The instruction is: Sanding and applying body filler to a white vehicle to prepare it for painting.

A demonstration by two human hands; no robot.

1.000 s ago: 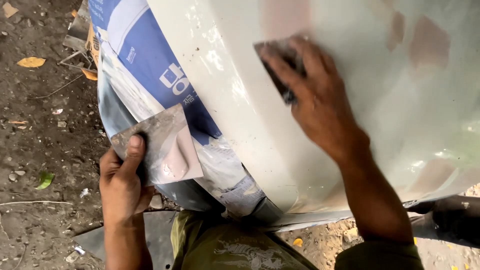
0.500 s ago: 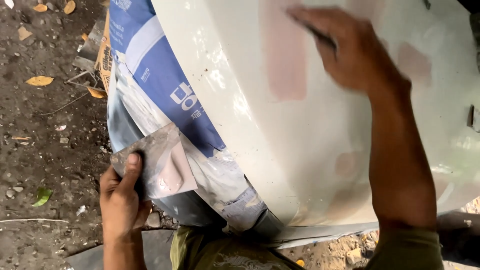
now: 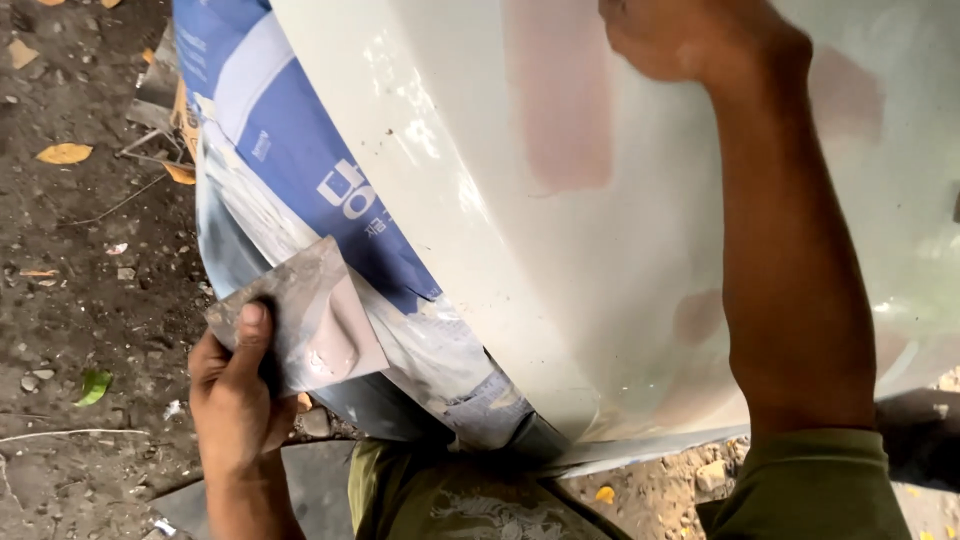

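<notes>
A curved white vehicle panel (image 3: 620, 300) fills the upper right, with a tall pinkish putty patch (image 3: 560, 110) and fainter pink spots on it. My right hand (image 3: 690, 40) presses against the panel at the top edge, just right of that patch, fingers curled. The dark spreader it carried a moment ago is hidden under it. My left hand (image 3: 235, 400) is low at the left, pinching a flat grey metal plate (image 3: 300, 315) smeared with pink putty. It is held beside the blue and white masking paper (image 3: 300, 150) taped along the panel's edge.
Bare dirt ground with small stones lies to the left, with a yellow leaf (image 3: 65, 153) and a green leaf (image 3: 93, 385) on it. My olive-clad knee (image 3: 440, 500) is right below the panel. A dark slab (image 3: 310, 480) lies beside it.
My right hand has slid up and to the right across the panel, from its middle to the top edge. The left hand and plate have stayed roughly in place.
</notes>
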